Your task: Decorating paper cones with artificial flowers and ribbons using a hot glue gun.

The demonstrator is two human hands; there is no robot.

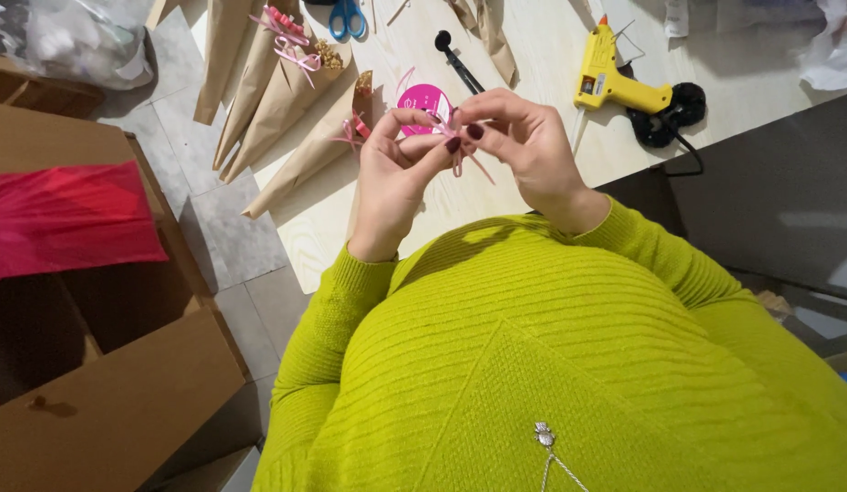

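Ribbon [456, 146], thin and pink, is pinched between both hands above the near edge of the table [533, 55], just in front of the person's chest. The left hand [396, 173] grips it with thumb and forefinger closed on a small loop; the other fingers curl in loosely. The right hand [519, 137] meets it from the other side, its fingertips [474, 130] closed on the same bit of ribbon, so the two hands touch at the pinch. A short tail of ribbon hangs down and to the right below the fingers. Nails on both hands are dark red.

Just behind the hands, on the table, lies a round pink spool [423, 98], partly hidden by the fingers. To its left lie several brown paper cones [278, 100], points toward the floor edge of the table, some with pink bows [291, 41] tied on them. A black tool [455, 59] lies beyond the spool, and blue-handled scissors [349, 18] sit at the far edge. A yellow glue gun [610, 82] rests to the right, well apart from the hands, beside a black cord [674, 123]. On the floor to the left stands an open cardboard box [114, 401] with red fabric [68, 219] on it. The person wears a lime-green sweater [551, 364].
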